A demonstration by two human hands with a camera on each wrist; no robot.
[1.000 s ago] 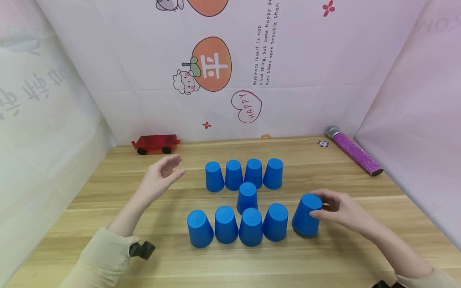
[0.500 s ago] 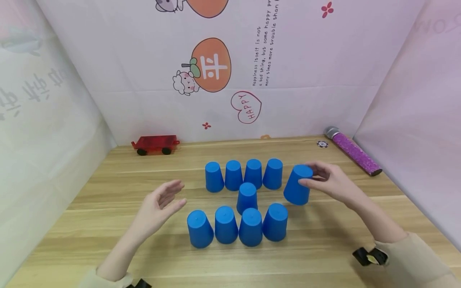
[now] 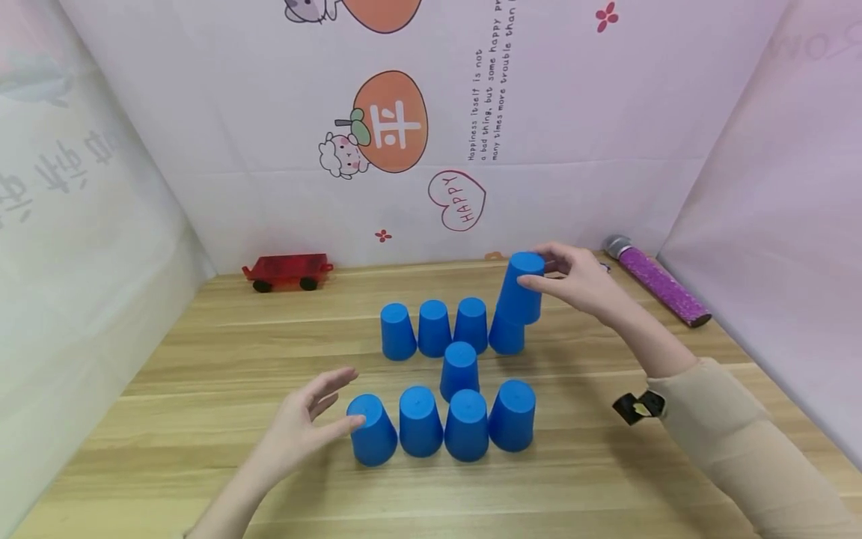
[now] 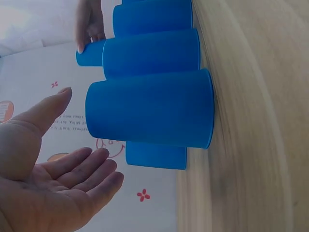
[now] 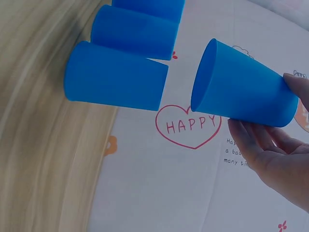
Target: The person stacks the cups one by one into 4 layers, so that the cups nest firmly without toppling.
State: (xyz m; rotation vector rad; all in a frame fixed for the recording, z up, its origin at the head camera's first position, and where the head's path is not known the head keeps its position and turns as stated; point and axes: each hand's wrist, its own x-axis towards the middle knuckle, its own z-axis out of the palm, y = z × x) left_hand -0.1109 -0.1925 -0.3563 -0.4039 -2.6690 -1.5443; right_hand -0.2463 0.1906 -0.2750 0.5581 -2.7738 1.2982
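Observation:
My right hand grips an upside-down blue cup near its base, thumb on one side and fingers on the other. In the right wrist view the held cup is in the air, slightly tilted, apart from the standing cup at the end of the back row. From the head view it overlaps that end cup. My left hand has thumb and fingers spread beside the leftmost front cup. The left wrist view shows its palm holding nothing, the nearest cup just past the fingertips.
Several upside-down blue cups stand in a front row and a back row, with one cup between. A red toy wagon sits at the back left, a purple glittery microphone at the back right. White printed cloth walls the table.
My right hand has lifted the cup from the right of the front row and carried it up, back and leftward over the back row's end. My left hand has moved toward the front row.

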